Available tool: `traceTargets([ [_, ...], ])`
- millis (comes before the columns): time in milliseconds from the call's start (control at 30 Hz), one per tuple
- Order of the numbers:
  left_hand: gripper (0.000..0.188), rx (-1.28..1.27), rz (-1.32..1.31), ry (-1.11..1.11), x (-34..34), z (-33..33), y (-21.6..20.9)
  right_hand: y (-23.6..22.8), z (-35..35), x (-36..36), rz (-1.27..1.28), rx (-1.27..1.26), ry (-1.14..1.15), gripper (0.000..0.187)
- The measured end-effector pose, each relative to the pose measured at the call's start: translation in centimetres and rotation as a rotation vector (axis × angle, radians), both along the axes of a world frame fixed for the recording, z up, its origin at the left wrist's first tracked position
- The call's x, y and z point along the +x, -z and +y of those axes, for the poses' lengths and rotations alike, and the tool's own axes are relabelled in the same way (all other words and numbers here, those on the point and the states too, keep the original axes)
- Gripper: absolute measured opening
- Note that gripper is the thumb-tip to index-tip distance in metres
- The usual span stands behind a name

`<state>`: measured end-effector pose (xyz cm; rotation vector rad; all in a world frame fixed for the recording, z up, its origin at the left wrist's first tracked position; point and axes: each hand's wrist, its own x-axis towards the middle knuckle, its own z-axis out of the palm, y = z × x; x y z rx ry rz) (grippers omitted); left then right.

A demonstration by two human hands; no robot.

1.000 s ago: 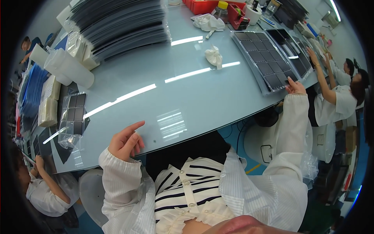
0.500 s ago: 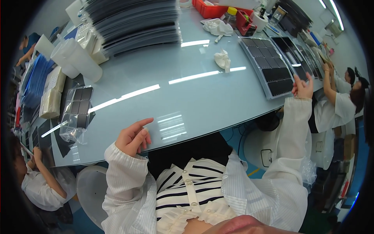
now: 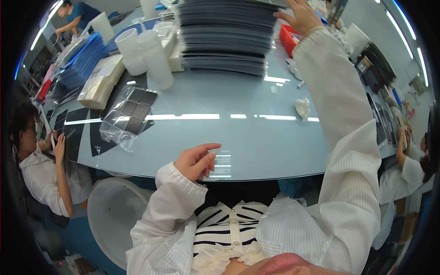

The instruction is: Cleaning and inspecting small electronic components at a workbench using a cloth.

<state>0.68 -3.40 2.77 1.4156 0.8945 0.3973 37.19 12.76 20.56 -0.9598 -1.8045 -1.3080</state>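
My right arm stretches far forward, and my right hand (image 3: pixel 300 17) is at the upper right side of a tall stack of dark, thin sheets (image 3: pixel 224 43). Its fingers are spread, with the thumb pointing toward the stack's edge; whether it touches cannot be made out. Near the front edge of the glossy table (image 3: pixel 256 158), my left hand (image 3: pixel 197 161) hovers or rests with its index finger stretched out and the other fingers loosely bent, holding nothing. To its left lies a clear plastic bag (image 3: pixel 123 117) with dark square panels in it.
Two white plastic bottles (image 3: pixel 156 59) and cream wrapped packs (image 3: pixel 101 81) stand left of the stack, by blue sheets (image 3: pixel 81 59). A crumpled white tissue (image 3: pixel 302 109) and a red bin (image 3: pixel 288 39) are to the right. A white bucket (image 3: pixel 114 215) stands below. Co-workers sit at both sides.
My right hand has moved from the panels at the right, forward and across to the stack. The view has turned, so the table's things appear shifted right. My left hand keeps its pose.
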Motion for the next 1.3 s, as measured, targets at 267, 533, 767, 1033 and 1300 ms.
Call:
traceTargets([
  [267, 0.033, 0.013, -0.023, 0.019, 0.0, 0.5, -0.1, 1.0, 0.7, 1.6, -0.084, -0.167, 0.257, 0.021],
  [533, 0.033, 0.005, -0.049, 0.037, -0.1, 0.7, 0.5, -3.6, -1.6, -3.3, 0.424, -0.455, 0.389, 0.024],
  [767, 0.034, 0.066, -0.087, 0.035, -0.1, 0.5, 0.9, -3.7, -6.3, -5.6, 0.695, -0.268, -0.211, 0.013],
  [1033, 0.076, -0.211, -0.817, -0.095, 0.3, 1.2, 1.6, 7.1, -19.4, -14.6, -0.310, -0.192, -0.427, 0.019],
  [1300, 0.042, -0.465, -0.713, -0.259, 0.4, -0.5, 0.0, 14.6, -27.4, -16.9, -0.119, -0.836, -0.581, 0.023],
])
